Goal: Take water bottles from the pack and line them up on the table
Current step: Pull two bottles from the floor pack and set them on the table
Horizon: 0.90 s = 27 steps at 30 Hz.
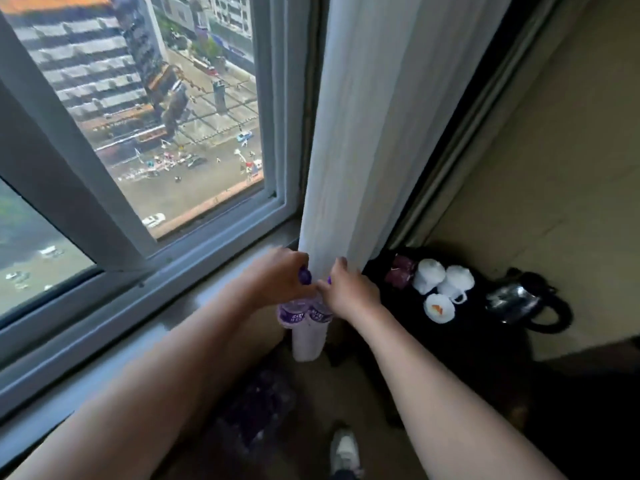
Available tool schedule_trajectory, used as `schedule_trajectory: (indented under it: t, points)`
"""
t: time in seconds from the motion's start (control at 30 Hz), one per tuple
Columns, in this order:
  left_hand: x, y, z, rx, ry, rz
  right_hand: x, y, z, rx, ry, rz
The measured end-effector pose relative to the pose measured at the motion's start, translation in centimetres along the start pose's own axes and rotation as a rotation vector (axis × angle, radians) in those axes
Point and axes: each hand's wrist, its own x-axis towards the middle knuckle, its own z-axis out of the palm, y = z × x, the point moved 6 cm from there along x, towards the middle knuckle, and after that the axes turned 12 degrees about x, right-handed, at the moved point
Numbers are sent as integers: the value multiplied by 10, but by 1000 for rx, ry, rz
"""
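Two clear water bottles with purple caps and purple labels hang side by side in front of the white curtain. My left hand grips the top of the left bottle, its purple cap showing by my fingers. The neck of the right bottle is in my right hand. Both bottles are off the floor, between the window sill and the dark table. Low on the floor, the plastic-wrapped pack of purple bottles sits dim and blurred.
The dark table at right carries white cups, a dark red packet and a black kettle. A white curtain hangs down past the grey window sill. A shoe shows on the floor.
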Motion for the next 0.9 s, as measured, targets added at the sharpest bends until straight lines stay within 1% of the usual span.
schedule_trajectory:
  t: [0.2,0.3,0.43,0.5,0.6,0.7,0.9]
  points:
    - [58,62,-48,-105,-12,29,-6,31,-100,81,177,16]
    - [89,89,-61,-175,15,25,-2,57,-143,102,238,11]
    - [131,125,-69,-45,9,87,20,92,-185,149,260,-30]
    - [152,145,-68,-69,-14,110,30,110,-202,154,254,-45]
    - [175,179,-54,-207,-32,167,33,146,-221,206,255,-34]
    - [195,206,-23,-293,-86,202,35,187,-226,271,251,1]
    - [217,230,51,-319,-218,191,34,258,-198,289,157,152]
